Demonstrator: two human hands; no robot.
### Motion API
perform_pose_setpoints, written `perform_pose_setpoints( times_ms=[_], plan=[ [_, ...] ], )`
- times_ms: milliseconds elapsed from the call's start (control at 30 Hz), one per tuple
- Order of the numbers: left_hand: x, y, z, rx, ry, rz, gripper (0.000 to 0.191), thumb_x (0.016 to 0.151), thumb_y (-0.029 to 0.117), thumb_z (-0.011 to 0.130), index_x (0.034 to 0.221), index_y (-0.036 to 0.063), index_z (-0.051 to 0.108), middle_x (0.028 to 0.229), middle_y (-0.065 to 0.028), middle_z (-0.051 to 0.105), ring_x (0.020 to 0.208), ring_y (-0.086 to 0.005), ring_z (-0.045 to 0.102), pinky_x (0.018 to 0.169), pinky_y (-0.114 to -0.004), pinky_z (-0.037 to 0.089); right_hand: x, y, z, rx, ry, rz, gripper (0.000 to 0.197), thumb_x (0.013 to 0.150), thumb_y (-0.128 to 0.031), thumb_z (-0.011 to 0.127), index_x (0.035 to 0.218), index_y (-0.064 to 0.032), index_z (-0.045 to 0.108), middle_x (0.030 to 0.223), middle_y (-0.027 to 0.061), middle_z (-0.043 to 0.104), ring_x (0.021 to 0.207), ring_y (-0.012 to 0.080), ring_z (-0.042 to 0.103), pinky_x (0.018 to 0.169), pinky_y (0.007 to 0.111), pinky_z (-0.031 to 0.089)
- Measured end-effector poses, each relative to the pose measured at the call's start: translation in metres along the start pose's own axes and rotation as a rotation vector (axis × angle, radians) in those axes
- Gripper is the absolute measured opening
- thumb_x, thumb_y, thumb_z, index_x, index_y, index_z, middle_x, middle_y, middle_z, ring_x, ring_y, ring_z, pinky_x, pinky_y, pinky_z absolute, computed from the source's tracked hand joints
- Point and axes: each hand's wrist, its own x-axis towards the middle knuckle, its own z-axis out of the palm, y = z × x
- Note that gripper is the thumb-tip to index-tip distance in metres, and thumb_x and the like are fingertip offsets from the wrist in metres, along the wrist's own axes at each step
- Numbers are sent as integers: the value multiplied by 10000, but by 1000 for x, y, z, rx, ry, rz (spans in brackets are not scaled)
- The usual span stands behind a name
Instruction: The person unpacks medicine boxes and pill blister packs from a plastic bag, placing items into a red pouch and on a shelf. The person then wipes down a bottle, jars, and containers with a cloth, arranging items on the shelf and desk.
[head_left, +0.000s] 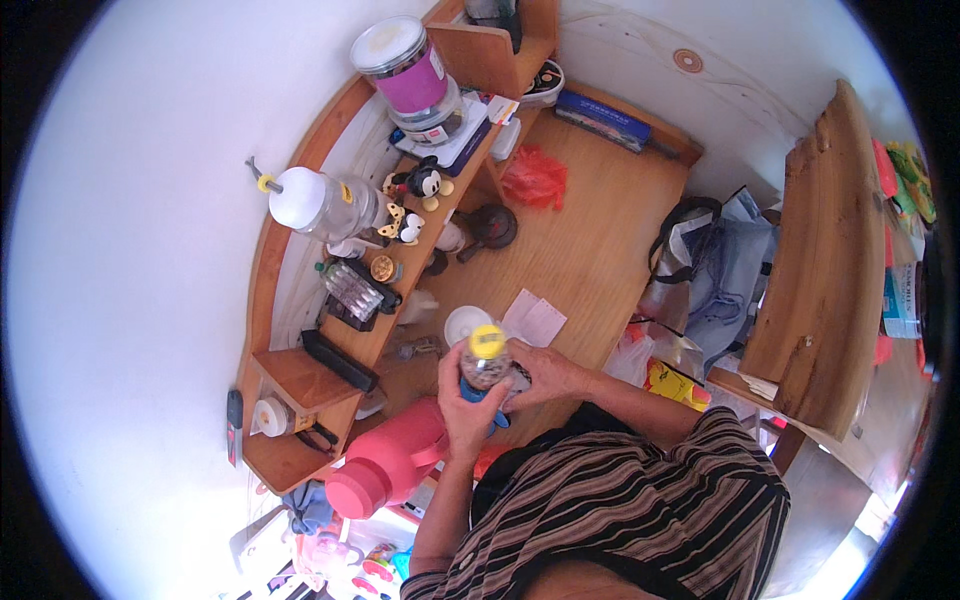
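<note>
A small clear jar (484, 367) with a yellow lid (487, 341) and dark contents stands upright in my left hand (466, 409), whose fingers and thumb wrap its sides. My right hand (551, 375) is at the jar's right side, its fingers around a small greyish item (519, 381) that I cannot identify. A round white lid or dish (466, 324) lies just beyond the jar. Behind my right hand, pinkish paper slips (534, 318) rest on the wooden desk (592, 225). Something blue shows under my hands, mostly hidden.
A pink thermos flask (397, 457) stands close to my left forearm. Along the left runs a wooden shelf (420, 262) with jars, toy figures and a bundle of pens (352, 289). A red plastic bag (536, 178) lies farther back. Bags (720, 262) stand beyond the desk's right edge.
</note>
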Motion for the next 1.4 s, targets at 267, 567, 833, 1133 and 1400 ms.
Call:
perform_pose_setpoints(
  times_ms=[267,567,833,1133,1400],
  plan=[
    [36,42,17,285,-71,262,737,697,93,732,1368,32,433,1348,-162,459,1273,-305,411,1087,-402,294,22,33,-53,360,325,14,664,625,-303,856,1184,-76,579,1104,83,661,1013,176,633,921,344,486],
    [73,-28,-69,732,499,386,401,812,112,664,1172,4,525,1193,-197,502,1141,-362,452,988,-458,344,118,-1,-263,-157,873,56,660,685,-379,786,1195,-30,554,1079,144,675,998,268,648,868,381,493],
    [92,-21,-75,739,629,266,598,893,288,591,1339,-42,370,1330,-247,406,1244,-400,360,1052,-495,257,257,45,-351,-342,796,18,667,685,-443,747,1179,-36,557,1063,210,659,998,342,635,874,391,476],
    [91,-35,-72,685,508,93,693,913,336,564,1412,-49,273,1431,-281,263,1316,-423,282,1098,-489,205,372,97,-363,-129,504,-211,584,823,-347,652,1302,-50,496,1172,209,619,1130,277,587,922,344,444],
    [89,-37,-73,718,499,111,716,921,337,556,1425,-58,235,1450,-299,205,1340,-435,243,1110,-494,181,358,83,-360,-533,617,-338,416,862,-315,643,1199,-79,581,1050,165,664,924,286,638,824,338,489]
  ],
)
